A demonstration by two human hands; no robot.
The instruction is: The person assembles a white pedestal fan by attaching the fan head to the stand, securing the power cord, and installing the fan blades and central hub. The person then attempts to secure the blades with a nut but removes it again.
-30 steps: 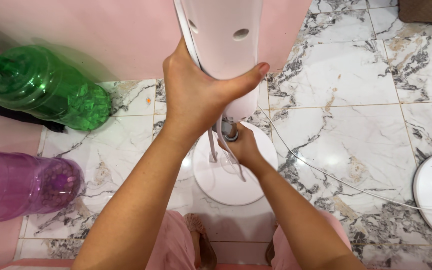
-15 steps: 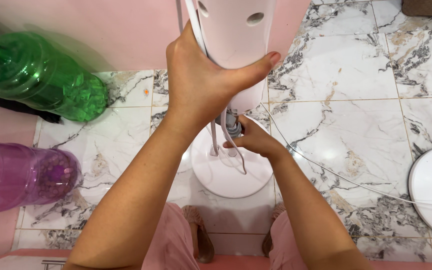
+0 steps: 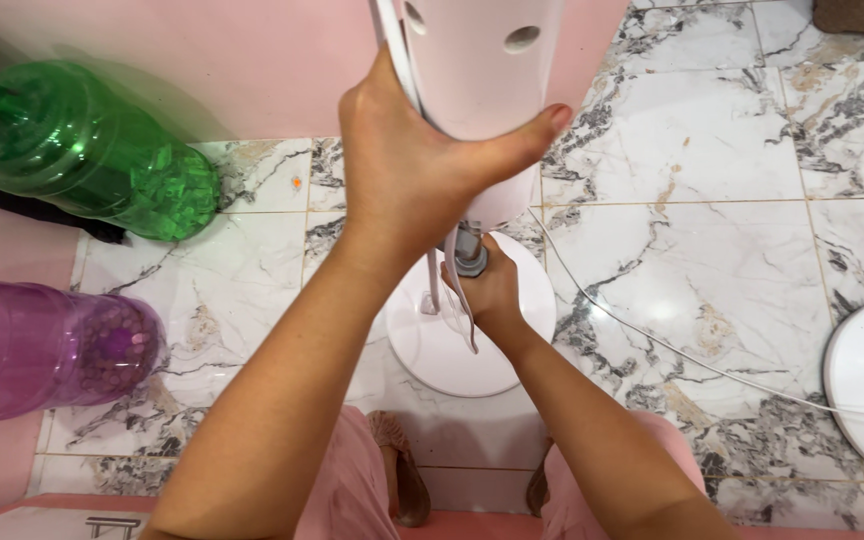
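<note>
White plastic pedestal-fan column, upright over its round white base: left hand stays wrapped around the column, right hand has closed again on the grey metal collar beneath it, so tightening continues; grey-veined white marble tile floor around, green plastic jug left against pink wall.

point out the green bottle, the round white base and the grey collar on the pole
green bottle [image 3: 82, 150], head view, its ribbed side
round white base [image 3: 452, 350], head view, bare top near the front
grey collar [image 3: 469, 262], head view, its rim above the right hand

floor: glossy white-grey marble tile | wall: pink, far left | bottles: green, purple, left
</note>
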